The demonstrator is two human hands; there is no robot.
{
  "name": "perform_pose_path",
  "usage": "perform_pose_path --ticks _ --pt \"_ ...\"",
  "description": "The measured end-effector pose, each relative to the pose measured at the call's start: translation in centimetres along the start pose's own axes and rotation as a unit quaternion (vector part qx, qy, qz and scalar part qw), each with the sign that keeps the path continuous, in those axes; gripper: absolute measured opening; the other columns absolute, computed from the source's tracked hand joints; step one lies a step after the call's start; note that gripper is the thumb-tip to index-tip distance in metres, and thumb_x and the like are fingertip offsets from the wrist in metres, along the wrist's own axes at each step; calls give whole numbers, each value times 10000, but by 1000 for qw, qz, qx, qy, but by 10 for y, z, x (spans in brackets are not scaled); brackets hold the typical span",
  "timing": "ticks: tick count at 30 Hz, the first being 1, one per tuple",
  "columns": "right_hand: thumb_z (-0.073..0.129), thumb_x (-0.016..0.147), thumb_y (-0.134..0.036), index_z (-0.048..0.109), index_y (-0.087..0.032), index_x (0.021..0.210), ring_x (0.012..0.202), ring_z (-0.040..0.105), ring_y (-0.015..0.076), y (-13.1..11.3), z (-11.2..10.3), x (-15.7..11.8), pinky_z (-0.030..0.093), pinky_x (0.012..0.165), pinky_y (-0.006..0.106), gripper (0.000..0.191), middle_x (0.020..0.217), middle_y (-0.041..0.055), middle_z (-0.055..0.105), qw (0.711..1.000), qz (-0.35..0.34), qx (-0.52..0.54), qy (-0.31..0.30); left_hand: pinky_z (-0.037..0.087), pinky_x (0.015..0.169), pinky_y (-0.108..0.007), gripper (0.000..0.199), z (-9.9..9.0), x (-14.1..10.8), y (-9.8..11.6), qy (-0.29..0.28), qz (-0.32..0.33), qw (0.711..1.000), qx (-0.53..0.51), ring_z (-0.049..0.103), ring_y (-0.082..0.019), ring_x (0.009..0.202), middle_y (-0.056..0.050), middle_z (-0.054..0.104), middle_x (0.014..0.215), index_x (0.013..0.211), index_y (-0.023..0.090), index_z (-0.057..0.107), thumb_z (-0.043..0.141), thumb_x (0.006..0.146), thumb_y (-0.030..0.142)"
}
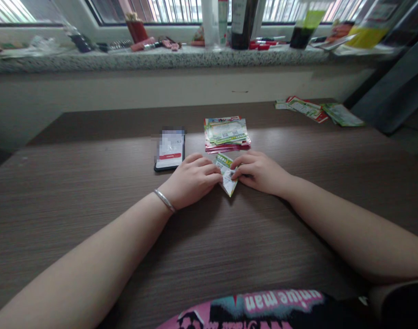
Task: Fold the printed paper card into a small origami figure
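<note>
Gripping the folded wrapper (229, 186) from both sides, L hand (198, 179) & R hand (260, 172) meet just on the person's side of the wrapper pile (227, 132). L fingers are curled onto the wrapper's L edge, R fingertips closed on its R edge; L thumb is tucked out of sight, so can't tell how firm that hold is. Wrapper is white/green w/ a pointed end toward the person; both side edges are covered by fingers, print too small to read.

Pile is red/green, layers slightly askew; count n/a, lower ones mostly hidden. L of pile: phone (169, 148), lit screen, top & L edge pixelated, text mostly illegible, near R corner behind L hand. Bracelet (165, 200) on L wrist. Well R of pile: more wrappers (308, 108), overlapping, partly covering each other. Beyond pile: stone sill (181, 58) w/ bottles & small clutter, blurry; dark bottle (242, 23) cut off at top. Person's side of pile, at bottom edge: printed shirt (280, 299), cut off, lettering upside down.
</note>
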State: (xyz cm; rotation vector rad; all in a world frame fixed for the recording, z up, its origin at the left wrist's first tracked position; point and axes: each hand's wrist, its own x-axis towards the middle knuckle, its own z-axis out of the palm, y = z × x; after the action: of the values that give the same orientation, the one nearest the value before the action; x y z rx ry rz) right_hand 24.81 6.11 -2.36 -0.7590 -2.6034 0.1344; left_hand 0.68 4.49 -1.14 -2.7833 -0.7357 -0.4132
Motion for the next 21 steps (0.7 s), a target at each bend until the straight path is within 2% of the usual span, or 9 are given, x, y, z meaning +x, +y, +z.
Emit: perform_pose_path --ticks 4,11,15,19,21 --pt "561 859 -184 726 -259 941 935 584 195 4 -2 0 427 853 357 199 1035 12 702 999 -21 -5 -31 433 874 -334 187 0 -1 -2 -20 17 999 -20 635 -157 883 17 718 956 892 227 676 490 914 222" --pt "544 849 -188 722 -248 967 905 609 178 4 -7 -2 441 810 314 222 989 27 701 999 -4 0 -53 475 893 -357 218 -8 0 6 -30 36 998 -44 665 -179 908 6 726 990 982 224 683 494 907 304" --pt "576 794 -186 694 -223 905 890 611 191 2 -12 0 426 815 330 165 928 33 697 998 21 -14 -65 511 820 -329 282 -14 2 17 -67 3 996 -65 668 -177 946 -9 715 1031 1082 252 660 427 948 338" --pt "610 747 -200 662 -212 861 885 605 208 1 -15 3 405 845 354 125 892 32 685 997 37 -28 -65 451 953 -467 244 -18 4 23 -80 -6 996 -45 671 -200 931 -11 718 1006 1020 256 680 463 928 322" --pt "604 751 -200 661 -214 875 890 603 205 2 -15 3 407 842 344 137 907 34 685 997 29 -16 -71 420 998 -492 225 -17 5 24 -74 8 996 -40 670 -198 930 -8 715 1015 1000 251 683 481 917 304"
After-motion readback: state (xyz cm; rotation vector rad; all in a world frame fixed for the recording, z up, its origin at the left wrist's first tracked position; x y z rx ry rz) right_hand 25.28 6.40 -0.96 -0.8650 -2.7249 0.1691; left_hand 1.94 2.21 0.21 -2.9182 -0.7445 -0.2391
